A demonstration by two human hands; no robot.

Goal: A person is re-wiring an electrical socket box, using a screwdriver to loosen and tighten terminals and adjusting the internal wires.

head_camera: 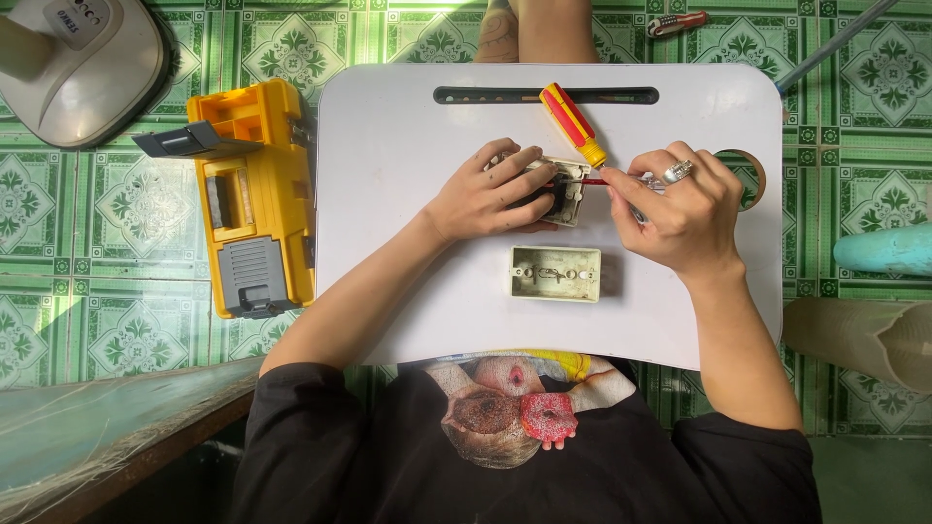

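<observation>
- We work on a white lap tray (408, 243) set over green floor tiles, a yellow toolbox (254, 199) just beside its left edge.
- An empty beige back box (555, 274) lies near us, apart from both hands.
- Our left hand (482, 197) clamps the switch plate (569, 190) flat.
- Our right hand (680, 207) pinches a red wire (585, 181) at the plate.
- A red-and-yellow screwdriver (573, 124) rests touching the plate's top; a nudge could roll it, and the wire may slip out if the plate shifts.
</observation>
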